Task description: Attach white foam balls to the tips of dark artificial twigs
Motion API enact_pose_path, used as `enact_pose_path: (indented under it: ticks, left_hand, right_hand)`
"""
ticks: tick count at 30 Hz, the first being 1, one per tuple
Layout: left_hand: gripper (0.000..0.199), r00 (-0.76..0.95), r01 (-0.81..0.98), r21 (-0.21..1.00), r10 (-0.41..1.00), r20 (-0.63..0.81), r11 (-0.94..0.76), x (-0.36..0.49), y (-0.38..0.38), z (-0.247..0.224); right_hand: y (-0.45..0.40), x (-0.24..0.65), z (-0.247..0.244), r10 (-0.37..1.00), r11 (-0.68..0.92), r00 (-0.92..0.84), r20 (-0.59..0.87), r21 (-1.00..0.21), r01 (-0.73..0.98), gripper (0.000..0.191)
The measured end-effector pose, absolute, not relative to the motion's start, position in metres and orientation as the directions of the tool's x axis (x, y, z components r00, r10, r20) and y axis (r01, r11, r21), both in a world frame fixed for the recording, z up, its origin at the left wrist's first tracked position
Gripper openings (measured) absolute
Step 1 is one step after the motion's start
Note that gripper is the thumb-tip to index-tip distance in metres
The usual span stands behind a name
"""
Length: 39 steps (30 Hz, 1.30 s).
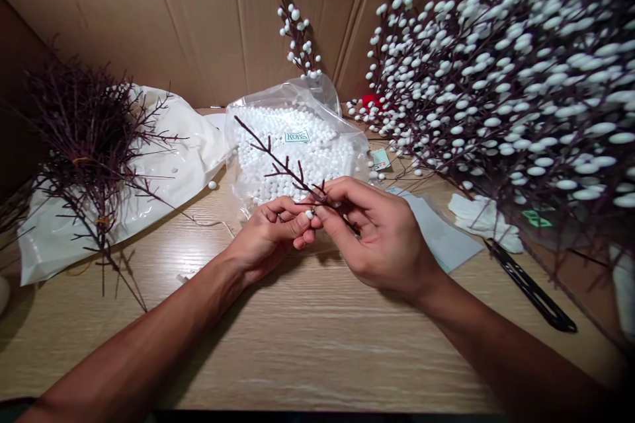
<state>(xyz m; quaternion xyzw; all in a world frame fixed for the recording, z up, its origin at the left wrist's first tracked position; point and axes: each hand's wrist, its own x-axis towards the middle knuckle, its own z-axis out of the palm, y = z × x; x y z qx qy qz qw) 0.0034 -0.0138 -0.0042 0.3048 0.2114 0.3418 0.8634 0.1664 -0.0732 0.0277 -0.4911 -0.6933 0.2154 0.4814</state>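
Above the middle of the table, my right hand (381, 231) is closed in a pinch on a dark brown artificial twig (278, 162), whose bare, forked end points up and to the left. My left hand (275, 234) meets it at the fingertips. Between its thumb and fingers sits a small white foam berry (310, 214), close to the twig's lower side shoots. Whether the berry touches a shoot, I cannot tell. Behind both hands lies a clear plastic bag (297, 145) full of the same white berries.
Bundled bare twigs (84, 125) lie on a white plastic bag (188, 139) at the left. Many berry-covered branches (496, 79) fill the right side. A black-handled knife (530, 287) lies near crumpled white tissue (486, 218). One berry branch (297, 33) stands against the cardboard (198, 13) behind.
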Motion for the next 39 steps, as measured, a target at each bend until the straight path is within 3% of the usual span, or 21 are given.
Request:
enact_pose_path:
  ticks: [14, 20, 25, 29, 33, 39]
  left_hand:
    - [0.018, 0.686, -0.469, 0.669, 0.715, -0.134, 0.576, 0.002, -0.014, -0.003]
    - [0.017, 0.664, -0.432, 0.729, 0.734, -0.141, 0.531, 0.003, -0.012, 0.002]
    - [0.021, 0.592, -0.355, 0.86, 0.8, -0.097, 0.367, -0.001, -0.01, 0.007]
    - [0.026, 0.517, -0.251, 0.962, 0.855, 0.038, 0.11, -0.002, -0.012, 0.012]
    - [0.02, 0.463, -0.156, 0.984, 0.874, 0.145, -0.081, -0.002, -0.014, 0.011]
    - [0.015, 0.459, -0.098, 0.98, 0.866, 0.199, -0.173, -0.003, -0.015, 0.004]
  right_hand:
    - [-0.072, 0.168, 0.029, 0.876, 0.45, -0.065, 0.479, -0.758, 0.472, 0.007]
    - [-0.069, 0.169, 0.029, 0.878, 0.42, -0.042, 0.476, -0.728, 0.542, 0.005]
    - [-0.068, 0.17, 0.032, 0.9, 0.355, -0.018, 0.436, -0.705, 0.614, 0.003]
    - [-0.069, 0.17, 0.036, 0.896, 0.345, -0.019, 0.444, -0.668, 0.659, 0.005]
    - [-0.068, 0.169, 0.036, 0.904, 0.326, -0.009, 0.428, -0.674, 0.663, 0.008]
    - [-0.067, 0.168, 0.033, 0.911, 0.307, 0.005, 0.412, -0.687, 0.659, 0.008]
